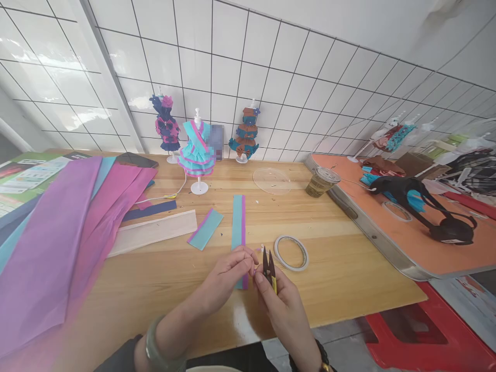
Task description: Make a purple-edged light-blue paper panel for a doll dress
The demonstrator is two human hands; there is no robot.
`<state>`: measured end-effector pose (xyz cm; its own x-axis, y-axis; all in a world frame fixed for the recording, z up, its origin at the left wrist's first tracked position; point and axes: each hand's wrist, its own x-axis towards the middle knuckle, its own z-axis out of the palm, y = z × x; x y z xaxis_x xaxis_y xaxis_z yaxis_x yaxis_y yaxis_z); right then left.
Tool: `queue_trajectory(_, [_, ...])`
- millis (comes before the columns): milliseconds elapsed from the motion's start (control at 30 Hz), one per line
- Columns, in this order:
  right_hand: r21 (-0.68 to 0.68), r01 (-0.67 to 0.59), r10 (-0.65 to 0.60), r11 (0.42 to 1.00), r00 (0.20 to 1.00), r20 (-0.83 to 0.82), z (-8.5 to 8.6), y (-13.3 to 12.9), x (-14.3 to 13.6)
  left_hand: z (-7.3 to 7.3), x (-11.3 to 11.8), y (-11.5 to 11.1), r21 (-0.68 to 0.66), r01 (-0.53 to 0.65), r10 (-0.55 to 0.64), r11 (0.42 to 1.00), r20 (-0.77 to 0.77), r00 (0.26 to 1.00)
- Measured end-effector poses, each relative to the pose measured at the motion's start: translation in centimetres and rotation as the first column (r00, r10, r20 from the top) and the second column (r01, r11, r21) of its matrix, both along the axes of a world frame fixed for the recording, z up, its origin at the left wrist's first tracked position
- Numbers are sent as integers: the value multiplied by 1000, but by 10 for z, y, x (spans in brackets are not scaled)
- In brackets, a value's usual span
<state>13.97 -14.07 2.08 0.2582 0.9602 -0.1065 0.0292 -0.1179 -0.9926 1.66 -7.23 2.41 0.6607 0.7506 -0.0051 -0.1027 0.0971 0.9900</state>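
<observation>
My right hand (285, 302) is closed around a pair of thread snips (268, 264) with dark blades and a yellow handle, blades pointing up. Thumb and fingers of my left hand (228, 268) pinch together right beside the right fingertips. What lies between them is too small to make out. Under my left hand runs a long turquoise strip with a purple edge (237, 219), partly covered by the fingers. A shorter turquoise piece with a purple edge (206, 230) lies to its left. Just right of the snips rests a roll of tape (291, 252), flat on the table.
Purple and pink sheets (58, 232) cover the table's left side, near a white strip (155, 232). Mini dress forms wear a turquoise dress (197, 147), a navy-pink outfit (167, 124) and a brown-teal outfit (246, 132). A lidded cup (322, 182) stands by the orange table (372, 217).
</observation>
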Motion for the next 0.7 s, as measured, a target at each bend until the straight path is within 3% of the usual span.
queue_trajectory(167, [-95, -124, 96, 988, 962, -254, -2, -5, 1, -2, 0, 1, 15, -22, 23, 1000, -13, 1000])
queue_trajectory(267, [-106, -123, 92, 987, 961, -260, -5, -7, 7, -5, -1, 2, 3, -57, 57, 998, -23, 998])
queue_trajectory(367, [-35, -11, 12, 999, 1000, 27, -5, -5, 18, -8, -2, 4, -7, -125, 125, 992, -24, 992])
queue_trajectory(433, [7, 53, -53, 999, 967, 250, -4, -2, 30, -11, -2, 6, -15, -193, 192, 981, -26, 981])
queue_trajectory(567, [-8, 48, -36, 999, 840, 541, 2, 18, 56, -13, 1, 9, -50, -313, 311, 948, -48, 949])
queue_trajectory(700, [-63, -88, 104, 994, 624, 775, 10, 58, 77, -11, 4, 9, -54, -379, 375, 924, -77, 924])
